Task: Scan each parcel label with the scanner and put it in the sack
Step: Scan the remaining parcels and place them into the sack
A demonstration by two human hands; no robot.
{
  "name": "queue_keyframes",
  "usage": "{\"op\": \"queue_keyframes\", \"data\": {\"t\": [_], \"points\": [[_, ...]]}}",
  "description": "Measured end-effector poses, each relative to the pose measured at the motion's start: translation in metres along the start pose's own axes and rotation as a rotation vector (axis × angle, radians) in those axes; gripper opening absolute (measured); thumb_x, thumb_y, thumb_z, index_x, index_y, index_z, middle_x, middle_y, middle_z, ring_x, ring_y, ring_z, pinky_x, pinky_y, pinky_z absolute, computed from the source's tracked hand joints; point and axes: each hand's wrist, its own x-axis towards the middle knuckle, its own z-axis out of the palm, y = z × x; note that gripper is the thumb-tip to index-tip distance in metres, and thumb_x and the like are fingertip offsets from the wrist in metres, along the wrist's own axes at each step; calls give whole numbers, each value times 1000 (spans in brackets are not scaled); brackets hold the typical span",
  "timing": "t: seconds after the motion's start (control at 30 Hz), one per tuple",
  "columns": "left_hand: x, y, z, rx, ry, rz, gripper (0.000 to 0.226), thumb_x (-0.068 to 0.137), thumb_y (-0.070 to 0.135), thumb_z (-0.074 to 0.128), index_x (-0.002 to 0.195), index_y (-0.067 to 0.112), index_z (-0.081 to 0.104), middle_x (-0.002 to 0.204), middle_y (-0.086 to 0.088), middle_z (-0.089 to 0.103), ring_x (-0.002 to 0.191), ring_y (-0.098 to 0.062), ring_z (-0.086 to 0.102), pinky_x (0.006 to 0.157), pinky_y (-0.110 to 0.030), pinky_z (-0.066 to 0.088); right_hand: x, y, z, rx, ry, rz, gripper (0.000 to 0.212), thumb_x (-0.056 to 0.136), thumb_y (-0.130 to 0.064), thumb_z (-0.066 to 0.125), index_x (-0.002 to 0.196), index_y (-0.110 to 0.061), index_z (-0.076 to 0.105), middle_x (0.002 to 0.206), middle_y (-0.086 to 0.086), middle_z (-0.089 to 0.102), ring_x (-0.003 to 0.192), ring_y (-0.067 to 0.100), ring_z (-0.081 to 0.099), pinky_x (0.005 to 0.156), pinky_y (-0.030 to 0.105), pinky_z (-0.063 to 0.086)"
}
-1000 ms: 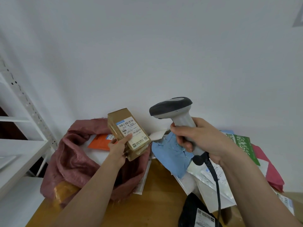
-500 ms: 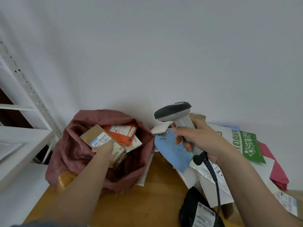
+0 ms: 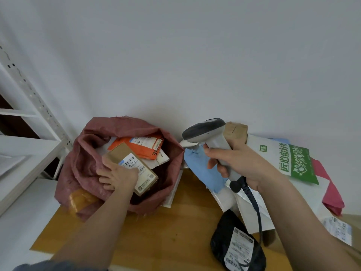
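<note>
A brown cardboard box (image 3: 134, 165) with a white barcode label lies inside the open dark-red sack (image 3: 84, 169). My left hand (image 3: 117, 176) rests on the box's near left side, fingers around it. An orange parcel (image 3: 144, 146) and white mailers lie deeper in the sack. My right hand (image 3: 244, 165) holds the grey-and-white scanner (image 3: 207, 133) by its handle, head pointing left, above a blue parcel (image 3: 203, 171). The scanner's black cable (image 3: 257, 212) drops toward me.
A black parcel (image 3: 236, 245) with a white label lies on the wooden table (image 3: 166, 231) near my right arm. A pile with a green-and-white bag (image 3: 289, 159), a pink bag (image 3: 330, 194) and white mailers fills the right. White shelving (image 3: 27, 153) stands at the left.
My left hand has brought the brown box from in front of the scanner down into the sack, where it now lies flatter. The right hand keeps the scanner roughly where it was.
</note>
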Motion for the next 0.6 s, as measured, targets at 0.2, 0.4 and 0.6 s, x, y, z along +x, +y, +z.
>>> {"op": "queue_keyframes", "data": {"t": [0.2, 0.4, 0.6], "points": [[-6, -18, 15, 215, -294, 167, 131, 59, 23, 90, 147, 39, -4, 153, -7, 16, 132, -39, 24, 109, -54, 22, 7, 15, 0, 7, -16, 53, 21, 92, -32, 64, 102, -14, 61, 72, 4, 71, 43, 7, 45, 48, 19, 45], [-36, -12, 30, 333, -153, 377, 99, 66, 16, 80, 140, 25, 15, 144, -15, 14, 128, -39, 21, 108, -52, 20, 12, 29, -6, 45, 0, 82, 19, 92, -31, 65, 101, -14, 62, 72, 4, 71, 44, 8, 45, 47, 19, 44], [-57, 4, 47, 320, -110, 559, 73, 74, 9, 67, 136, 20, 31, 144, -14, 19, 131, -38, 21, 110, -52, 17, 15, 45, -14, 76, 41, 131, 19, 92, -30, 64, 103, -14, 61, 71, 3, 70, 46, 9, 46, 49, 21, 44]]}}
